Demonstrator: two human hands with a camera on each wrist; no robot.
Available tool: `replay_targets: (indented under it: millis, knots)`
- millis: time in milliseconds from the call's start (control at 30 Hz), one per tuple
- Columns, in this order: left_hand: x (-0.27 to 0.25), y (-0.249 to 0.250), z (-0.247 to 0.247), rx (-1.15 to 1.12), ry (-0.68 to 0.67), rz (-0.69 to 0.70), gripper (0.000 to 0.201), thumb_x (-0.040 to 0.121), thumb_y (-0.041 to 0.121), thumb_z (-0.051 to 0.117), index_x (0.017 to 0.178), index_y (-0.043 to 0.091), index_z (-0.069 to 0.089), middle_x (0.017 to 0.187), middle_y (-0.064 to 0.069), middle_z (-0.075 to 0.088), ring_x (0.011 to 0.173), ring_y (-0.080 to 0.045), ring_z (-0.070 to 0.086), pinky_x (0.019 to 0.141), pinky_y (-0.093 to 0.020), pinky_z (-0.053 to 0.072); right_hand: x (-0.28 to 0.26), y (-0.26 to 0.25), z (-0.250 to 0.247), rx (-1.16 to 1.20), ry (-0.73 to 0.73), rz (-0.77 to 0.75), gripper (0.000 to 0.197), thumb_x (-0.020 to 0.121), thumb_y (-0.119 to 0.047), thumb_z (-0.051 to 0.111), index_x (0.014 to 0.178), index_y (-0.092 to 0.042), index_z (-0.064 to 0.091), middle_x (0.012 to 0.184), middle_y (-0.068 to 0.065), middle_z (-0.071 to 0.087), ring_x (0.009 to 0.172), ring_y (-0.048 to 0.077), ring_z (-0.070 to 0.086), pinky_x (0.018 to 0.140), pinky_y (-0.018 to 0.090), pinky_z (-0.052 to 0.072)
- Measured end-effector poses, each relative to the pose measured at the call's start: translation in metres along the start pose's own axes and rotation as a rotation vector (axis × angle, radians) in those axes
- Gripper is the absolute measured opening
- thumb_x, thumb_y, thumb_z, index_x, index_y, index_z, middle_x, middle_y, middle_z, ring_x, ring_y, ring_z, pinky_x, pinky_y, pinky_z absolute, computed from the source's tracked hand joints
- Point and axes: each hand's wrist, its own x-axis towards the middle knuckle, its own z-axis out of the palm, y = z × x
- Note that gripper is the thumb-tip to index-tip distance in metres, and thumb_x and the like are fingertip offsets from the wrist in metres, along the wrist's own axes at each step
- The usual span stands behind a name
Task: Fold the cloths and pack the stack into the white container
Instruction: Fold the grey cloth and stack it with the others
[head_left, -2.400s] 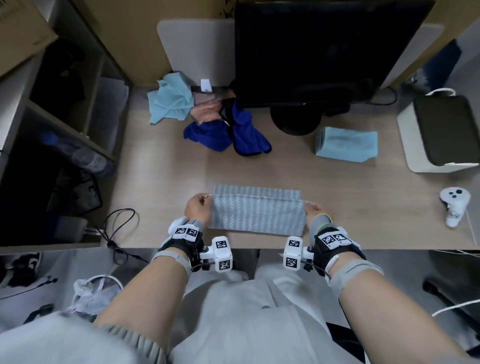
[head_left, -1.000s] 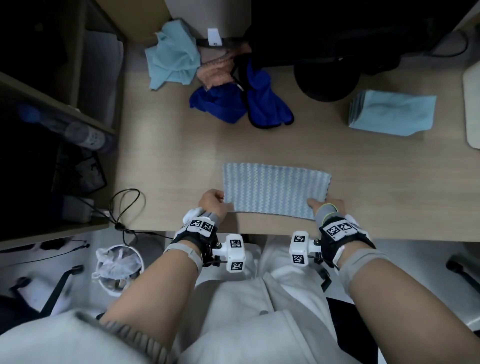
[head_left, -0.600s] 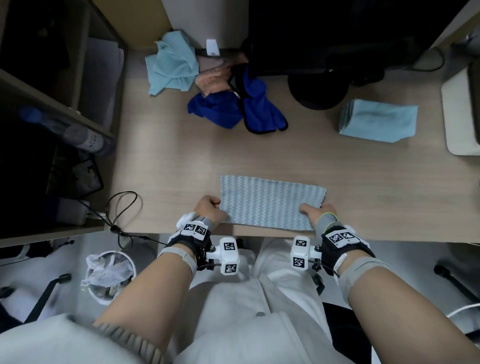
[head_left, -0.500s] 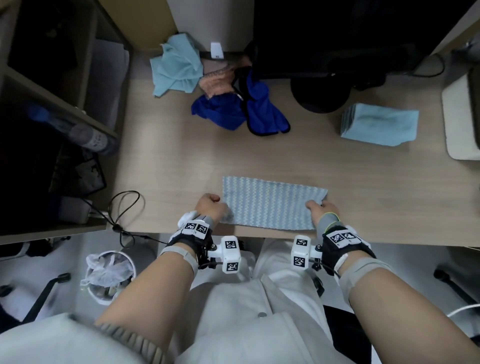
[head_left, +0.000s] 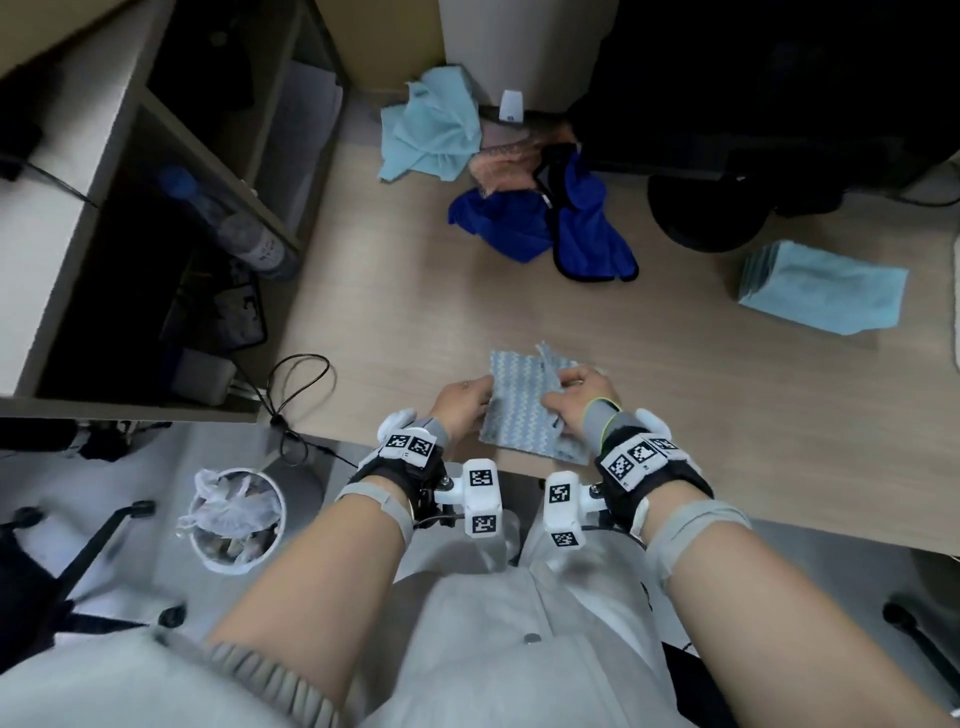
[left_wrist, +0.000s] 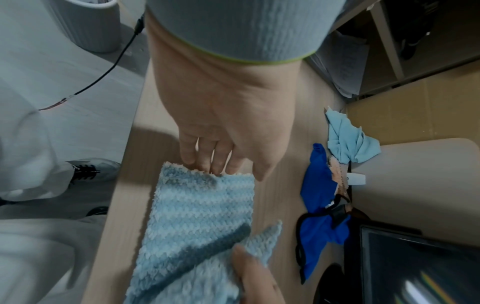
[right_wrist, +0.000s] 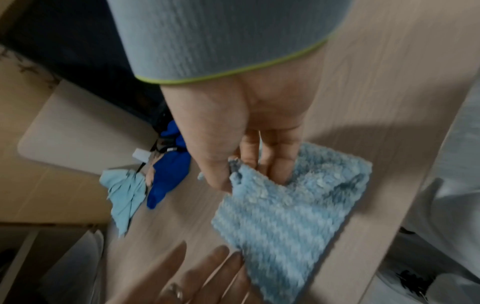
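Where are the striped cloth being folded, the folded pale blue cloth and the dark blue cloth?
striped cloth (head_left: 519, 410), head view, on its flat middle between the hands.
folded pale blue cloth (head_left: 826, 288), head view, on its top face.
dark blue cloth (head_left: 582, 234), head view, on the middle of the crumpled heap.

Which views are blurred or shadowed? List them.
Head view: mostly sharp, edges bent by the wide lens, dark monitor corner. Left wrist view: right hand smeared at the bottom, shadow on the wooden desk. Right wrist view: left hand and striped light-blue fluffy cloth motion-blurred.
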Motion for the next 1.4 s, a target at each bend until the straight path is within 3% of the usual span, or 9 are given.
replay_targets:
  millis: [100,300,500,633,867,1000,1133,1267,1400]
  knots:
    - [0.0,0.001,-0.009,-0.04,0.046,-0.02,0.032,0.097,0.038,0.052,0.104,0.009,0.064,0.099,-0.002,0.067,0.076,-0.011,0.061,0.068,-0.025,0.048,0.005,-0.013,0.028,-0.061,-0.031,-0.009,0.033,0.078,-0.013,0.071,0.106,-0.023,0.055,0.089,-0.002,0.062,0.074,0.02,0.063,0.051,0.02,0.049]
    - [0.005,0.001,-0.013,-0.093,0.017,-0.036,0.027,0.095,0.039,0.053,0.091,0.014,0.061,0.093,-0.008,0.056,0.08,-0.019,0.05,0.064,-0.027,0.039,0.01,-0.019,0.063,-0.119,-0.048,0.029,0.041,0.073,-0.017,0.072,0.111,-0.024,0.058,0.097,0.002,0.07,0.085,0.023,0.068,0.084,0.033,0.056]
    - [0.01,0.0,-0.012,-0.069,0.037,-0.008,0.022,0.097,0.033,0.055,0.101,0.013,0.063,0.086,-0.007,0.053,0.07,-0.016,0.05,0.067,-0.026,0.04,0.005,-0.013,0.072,-0.03,-0.112,-0.022,0.043,0.07,-0.028,0.068,0.112,-0.027,0.06,0.091,-0.003,0.07,0.083,0.02,0.067,0.085,0.034,0.055]
    - [0.009,-0.004,-0.015,-0.008,0.097,0.049,0.021,0.095,0.019,0.06,0.112,0.006,0.063,0.08,-0.003,0.058,0.067,-0.012,0.053,0.066,-0.024,0.046,0.003,-0.013,0.052,0.077,-0.111,0.029,0.008,0.082,-0.022,0.064,0.087,-0.019,0.069,0.063,0.004,0.066,0.051,0.021,0.054,0.052,0.031,0.048]
    - [0.001,0.012,0.0,0.02,-0.043,0.042,0.01,0.095,0.016,0.057,0.088,0.011,0.061,0.068,-0.004,0.064,0.056,-0.018,0.06,0.052,-0.025,0.049,0.027,0.004,0.021,0.098,0.152,0.091,0.011,0.071,-0.034,0.057,0.071,-0.031,0.067,0.065,-0.001,0.071,0.068,0.03,0.07,0.072,0.04,0.06]
    - [0.004,0.001,0.007,0.069,-0.099,-0.056,0.016,0.096,0.008,0.053,0.083,0.016,0.054,0.063,-0.001,0.056,0.053,-0.015,0.051,0.05,-0.025,0.042,0.037,0.015,0.03,0.21,-0.004,0.06,0.025,0.082,-0.012,0.063,0.106,-0.017,0.071,0.086,0.001,0.069,0.071,0.016,0.06,0.089,0.035,0.052]
    - [0.001,-0.007,-0.001,0.096,-0.063,-0.073,0.011,0.097,0.009,0.052,0.108,0.01,0.054,0.072,-0.002,0.058,0.058,-0.012,0.054,0.059,-0.026,0.048,0.038,0.015,0.029,0.27,-0.022,0.026,0.026,0.084,-0.004,0.061,0.107,-0.012,0.069,0.084,0.003,0.067,0.065,0.012,0.056,0.083,0.03,0.051]
    - [0.008,-0.012,0.001,0.132,0.082,-0.044,0.008,0.095,0.013,0.054,0.088,0.016,0.057,0.08,-0.008,0.064,0.065,-0.019,0.056,0.068,-0.032,0.05,0.04,0.027,0.013,0.15,0.156,0.111,0.034,0.07,-0.021,0.066,0.104,-0.019,0.065,0.083,-0.001,0.068,0.07,0.02,0.065,0.075,0.034,0.057]
    - [0.012,-0.019,0.0,0.238,0.233,0.032,0.02,0.09,0.013,0.058,0.11,0.015,0.06,0.097,-0.004,0.064,0.082,-0.019,0.058,0.072,-0.026,0.048,0.035,0.035,0.003,-0.015,0.028,0.151,0.064,0.072,-0.034,0.076,0.127,-0.008,0.057,0.119,0.002,0.063,0.103,0.025,0.064,0.094,0.034,0.05]
